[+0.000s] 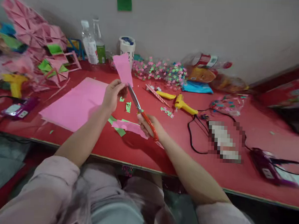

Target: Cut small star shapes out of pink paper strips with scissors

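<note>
My left hand [112,95] pinches the lower end of a pink paper strip [123,68], which stands up above the fingers. My right hand [149,123] is closed round the orange handles of a pair of scissors [134,98]. The tips of its blades reach the bottom of the strip beside my left fingers; whether they are cutting into it, I cannot tell. Beneath my hands lie a torn-edged pink paper scrap [130,127] and green paper scraps [128,107]. A stack of pink paper [73,103] lies by my left forearm.
Yellow glue guns rest at the right [185,105] and far left [15,83]. Black cords cross the right side near a purple power strip [266,166]. Bottles [89,45], a white cup [127,46] and a bag of paper stars [161,71] line the wall. Pink folded-paper work [36,34] stands back left.
</note>
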Demonstrator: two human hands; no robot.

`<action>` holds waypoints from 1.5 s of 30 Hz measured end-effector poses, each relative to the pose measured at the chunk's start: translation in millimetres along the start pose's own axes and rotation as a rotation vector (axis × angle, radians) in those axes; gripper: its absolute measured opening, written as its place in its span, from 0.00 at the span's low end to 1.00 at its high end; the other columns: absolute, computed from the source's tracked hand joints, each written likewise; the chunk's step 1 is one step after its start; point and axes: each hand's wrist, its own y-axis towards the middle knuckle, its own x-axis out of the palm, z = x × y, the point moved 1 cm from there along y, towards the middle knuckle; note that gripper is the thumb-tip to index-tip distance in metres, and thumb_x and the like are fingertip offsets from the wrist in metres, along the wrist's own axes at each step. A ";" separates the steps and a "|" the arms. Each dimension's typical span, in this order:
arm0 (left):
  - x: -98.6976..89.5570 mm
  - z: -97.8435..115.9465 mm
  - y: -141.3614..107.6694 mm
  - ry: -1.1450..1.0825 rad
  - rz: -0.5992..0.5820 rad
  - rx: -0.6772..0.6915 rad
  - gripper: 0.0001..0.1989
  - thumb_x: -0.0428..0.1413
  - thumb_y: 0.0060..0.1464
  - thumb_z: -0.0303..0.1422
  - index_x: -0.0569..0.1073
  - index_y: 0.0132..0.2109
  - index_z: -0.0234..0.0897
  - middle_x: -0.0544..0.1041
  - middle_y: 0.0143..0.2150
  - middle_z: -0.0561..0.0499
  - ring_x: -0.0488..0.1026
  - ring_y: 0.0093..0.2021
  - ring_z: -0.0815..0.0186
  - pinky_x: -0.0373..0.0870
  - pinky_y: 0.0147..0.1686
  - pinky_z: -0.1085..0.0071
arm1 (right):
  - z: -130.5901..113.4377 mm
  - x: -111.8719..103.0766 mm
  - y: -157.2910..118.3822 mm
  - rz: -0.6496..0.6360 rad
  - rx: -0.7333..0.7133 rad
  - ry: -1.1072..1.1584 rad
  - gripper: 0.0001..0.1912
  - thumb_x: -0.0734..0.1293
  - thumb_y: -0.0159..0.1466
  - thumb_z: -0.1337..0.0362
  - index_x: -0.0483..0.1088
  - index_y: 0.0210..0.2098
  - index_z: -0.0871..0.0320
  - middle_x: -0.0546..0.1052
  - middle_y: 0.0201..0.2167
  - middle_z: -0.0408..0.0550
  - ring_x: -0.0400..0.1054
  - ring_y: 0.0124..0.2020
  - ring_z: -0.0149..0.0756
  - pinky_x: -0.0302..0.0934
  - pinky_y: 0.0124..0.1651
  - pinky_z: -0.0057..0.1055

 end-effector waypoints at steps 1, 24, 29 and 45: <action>-1.1 -0.1 0.6 0.006 -0.001 0.006 0.06 0.52 0.47 0.30 0.64 0.24 0.37 0.66 0.16 0.59 0.62 0.16 0.78 0.58 0.17 0.80 | 0.0 -0.9 0.2 -0.010 0.001 -0.001 0.20 0.60 0.62 0.48 0.54 0.25 0.55 0.53 0.09 0.31 0.47 0.07 0.21 0.43 0.10 0.20; -5.4 5.2 1.8 0.116 -0.028 0.031 0.07 0.52 0.48 0.28 0.64 0.24 0.37 0.65 0.16 0.59 0.60 0.16 0.79 0.57 0.18 0.80 | 2.7 -6.3 0.5 -0.104 -0.040 0.027 0.21 0.59 0.63 0.46 0.56 0.25 0.56 0.54 0.10 0.33 0.46 0.08 0.21 0.45 0.10 0.21; -5.7 3.3 2.9 0.077 -0.035 0.007 0.05 0.51 0.47 0.28 0.65 0.25 0.37 0.66 0.16 0.59 0.61 0.16 0.79 0.57 0.17 0.80 | 5.5 -8.4 -0.2 -0.161 -0.104 0.015 0.24 0.58 0.62 0.43 0.58 0.26 0.57 0.55 0.10 0.33 0.48 0.09 0.22 0.48 0.11 0.21; -6.9 6.9 3.0 0.120 -0.034 0.033 0.07 0.52 0.47 0.27 0.64 0.23 0.37 0.65 0.15 0.59 0.61 0.16 0.79 0.56 0.17 0.80 | -2.1 -8.0 -1.6 -0.116 -0.052 -0.014 0.23 0.60 0.61 0.44 0.56 0.24 0.56 0.53 0.09 0.32 0.46 0.08 0.21 0.45 0.11 0.22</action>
